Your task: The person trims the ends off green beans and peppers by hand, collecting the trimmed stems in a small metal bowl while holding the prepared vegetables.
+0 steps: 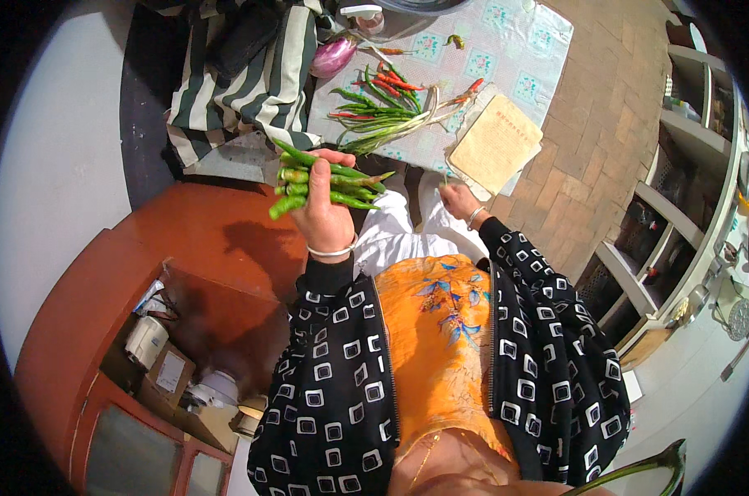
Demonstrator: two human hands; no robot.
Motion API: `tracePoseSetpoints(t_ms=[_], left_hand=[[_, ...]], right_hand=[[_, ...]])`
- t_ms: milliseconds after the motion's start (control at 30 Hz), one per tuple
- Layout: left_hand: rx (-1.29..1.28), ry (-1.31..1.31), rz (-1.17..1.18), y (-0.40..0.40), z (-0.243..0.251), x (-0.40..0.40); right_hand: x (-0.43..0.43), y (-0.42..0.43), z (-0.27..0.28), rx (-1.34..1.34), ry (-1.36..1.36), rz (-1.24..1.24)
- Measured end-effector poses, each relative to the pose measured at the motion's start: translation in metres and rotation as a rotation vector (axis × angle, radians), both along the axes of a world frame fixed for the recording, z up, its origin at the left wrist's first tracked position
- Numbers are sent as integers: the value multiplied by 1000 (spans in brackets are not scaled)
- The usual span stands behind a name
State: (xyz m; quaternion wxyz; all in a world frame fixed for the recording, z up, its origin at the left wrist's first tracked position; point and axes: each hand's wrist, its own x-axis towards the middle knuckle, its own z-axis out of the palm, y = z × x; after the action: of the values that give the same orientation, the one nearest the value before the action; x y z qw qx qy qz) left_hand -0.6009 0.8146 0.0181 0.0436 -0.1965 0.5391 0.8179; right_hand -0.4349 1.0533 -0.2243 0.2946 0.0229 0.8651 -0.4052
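My left hand (pixel 326 208) is wrapped around a bunch of green chilli peppers (pixel 297 175), its thumb across them. The bunch is in the air, near the table's front edge. Several peppers stick out on both sides of the fingers, and some show brownish marks. My right hand (pixel 461 201) is lower, by the table's front corner, with its fingers drawn together. A thin greenish bit, like a stem (pixel 445 178), shows at its fingertips. On the table lie loose red and green chilli peppers (pixel 394 84) beside a bundle of scallions (pixel 405 127).
The table (pixel 479 65) has a patterned plastic cover. On it are a purple eggplant (pixel 334 57), an old paper booklet (pixel 498 142) and a lidded jar (pixel 369 22). A striped cloth (pixel 250 93) hangs to the left. White shelving (pixel 678 214) stands at right on the brick floor (pixel 603 118).
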Motion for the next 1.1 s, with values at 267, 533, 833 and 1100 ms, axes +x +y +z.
tracePoseSetpoints(t_ms=[267,533,833,1100], left_hand=[[386,-373,128,-34,-90,24],[392,-416,201,-30,-102,37],[385,-513,65,-41,-135,78],[381,-643,53,-34,-135,91]], right_hand=[[-109,-20,47,-504,-417,-572],[-151,-40,0,-340,-56,-472],[-248,-86,-93,452,13,18],[-250,-65,-140,265,75,-89]])
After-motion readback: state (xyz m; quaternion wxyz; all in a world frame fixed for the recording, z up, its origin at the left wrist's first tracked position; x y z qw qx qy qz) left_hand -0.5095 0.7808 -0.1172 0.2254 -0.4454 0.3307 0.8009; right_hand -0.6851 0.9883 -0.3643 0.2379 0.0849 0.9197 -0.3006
